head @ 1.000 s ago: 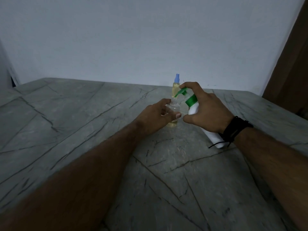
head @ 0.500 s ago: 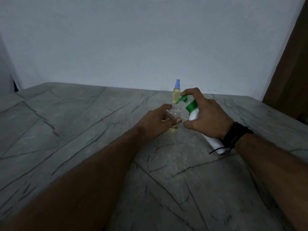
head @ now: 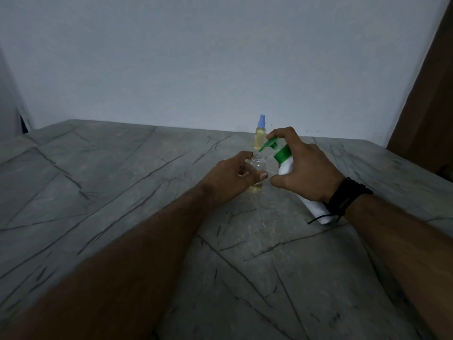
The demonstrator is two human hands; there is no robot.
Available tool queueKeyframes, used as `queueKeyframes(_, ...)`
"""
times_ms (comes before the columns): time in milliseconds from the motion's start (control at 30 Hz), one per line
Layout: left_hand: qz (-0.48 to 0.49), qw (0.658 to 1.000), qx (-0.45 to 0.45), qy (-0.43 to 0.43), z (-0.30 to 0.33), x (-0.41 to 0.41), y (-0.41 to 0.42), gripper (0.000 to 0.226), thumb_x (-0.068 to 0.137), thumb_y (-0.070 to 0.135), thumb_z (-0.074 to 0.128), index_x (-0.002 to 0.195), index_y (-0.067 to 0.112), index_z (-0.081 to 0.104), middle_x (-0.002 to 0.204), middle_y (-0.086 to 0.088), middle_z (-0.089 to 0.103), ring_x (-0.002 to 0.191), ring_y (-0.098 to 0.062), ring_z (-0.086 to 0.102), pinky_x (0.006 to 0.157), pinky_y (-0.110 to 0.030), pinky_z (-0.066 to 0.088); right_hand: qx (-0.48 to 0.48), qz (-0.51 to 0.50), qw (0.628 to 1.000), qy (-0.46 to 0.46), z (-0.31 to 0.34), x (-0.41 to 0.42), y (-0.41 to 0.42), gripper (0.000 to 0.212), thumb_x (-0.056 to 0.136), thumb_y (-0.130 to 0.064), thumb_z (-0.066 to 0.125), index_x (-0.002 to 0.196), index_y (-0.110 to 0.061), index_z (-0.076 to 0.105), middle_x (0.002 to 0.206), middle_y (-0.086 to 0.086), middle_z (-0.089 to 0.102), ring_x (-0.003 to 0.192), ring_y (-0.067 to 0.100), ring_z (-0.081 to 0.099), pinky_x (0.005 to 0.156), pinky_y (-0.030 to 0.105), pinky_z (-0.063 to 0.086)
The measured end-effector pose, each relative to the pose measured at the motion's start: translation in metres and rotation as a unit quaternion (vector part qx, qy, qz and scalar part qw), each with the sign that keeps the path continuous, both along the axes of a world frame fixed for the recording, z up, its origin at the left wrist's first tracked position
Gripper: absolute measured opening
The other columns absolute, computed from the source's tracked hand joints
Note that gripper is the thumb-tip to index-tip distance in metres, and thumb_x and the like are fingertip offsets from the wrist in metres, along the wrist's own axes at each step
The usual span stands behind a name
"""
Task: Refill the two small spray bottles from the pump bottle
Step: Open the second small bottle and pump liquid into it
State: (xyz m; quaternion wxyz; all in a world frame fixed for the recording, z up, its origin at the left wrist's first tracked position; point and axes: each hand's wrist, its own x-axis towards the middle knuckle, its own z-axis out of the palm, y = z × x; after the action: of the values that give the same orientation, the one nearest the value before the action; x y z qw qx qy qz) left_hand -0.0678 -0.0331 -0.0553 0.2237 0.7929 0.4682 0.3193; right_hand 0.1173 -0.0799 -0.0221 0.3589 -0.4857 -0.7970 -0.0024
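Liquid is being pumped: right hand (head: 306, 168) is clenching the tilted white pump bottle with green head (head: 284, 163), left hand (head: 232, 179) steadying the light, tippy, uncapped clear spray bottle (head: 257, 168) mid-desk (head: 122, 192).

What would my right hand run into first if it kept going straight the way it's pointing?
Probably the open small bottle your left hand holds: the right hand tilts the pump bottle toward its neck. Depth is unclear.
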Motion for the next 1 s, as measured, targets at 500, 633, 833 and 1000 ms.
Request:
queueKeyframes(500, 0.0, 1.0, 0.004, -0.004, -0.0001, -0.0005, -0.0008, 0.062, 0.086, 0.057, 0.06, 0.138, 0.028, 0.042, 0.122, 0.007, 0.064, 0.113, -0.011, 0.056, 0.089, -0.026, 0.042, -0.007, 0.0, 1.0, -0.001, -0.0001, -0.0002, 0.0014, 0.074, 0.067, -0.023, 0.079, 0.13, -0.034, 0.041, 0.071, -0.013, 0.057, 0.061, 0.006, 0.056, 0.056, 0.02, 0.036)
queueKeyframes(633, -0.002, 1.0, 0.006, -0.002, 0.001, -0.0004, -0.0007, 0.062, 0.087, 0.057, 0.059, 0.139, 0.028, 0.042, 0.12, 0.008, 0.064, 0.109, -0.008, 0.056, 0.087, -0.025, 0.041, -0.002, -0.002, 1.0, -0.004, -0.001, 0.0006, 0.0019, 0.079, 0.068, -0.023, 0.078, 0.136, -0.036, 0.039, 0.07, -0.012, 0.056, 0.061, 0.006, 0.055, 0.056, 0.02, 0.036)
queueKeyframes(833, 0.0, 1.0, 0.009, 0.006, 0.0014, 0.0008, -0.0015, 0.064, 0.087, 0.057, 0.058, 0.14, 0.027, 0.04, 0.125, 0.005, 0.062, 0.11, -0.008, 0.054, 0.083, -0.023, 0.039, -0.004, 0.005, 1.0, -0.002, -0.0011, 0.0007, 0.0029, 0.075, 0.067, -0.023, 0.079, 0.131, -0.034, 0.04, 0.077, -0.006, 0.062, 0.064, 0.011, 0.059, 0.058, 0.024, 0.04)
queueKeyframes(1000, 0.003, 1.0, 0.004, 0.01, 0.0028, 0.0001, -0.0012, 0.065, 0.087, 0.057, 0.058, 0.141, 0.026, 0.039, 0.126, 0.005, 0.062, 0.114, -0.012, 0.055, 0.085, -0.025, 0.039, -0.008, 0.005, 1.0, -0.003, -0.0015, 0.001, 0.0044, 0.075, 0.067, -0.024, 0.078, 0.131, -0.035, 0.039, 0.08, -0.006, 0.064, 0.065, 0.01, 0.059, 0.058, 0.024, 0.042)
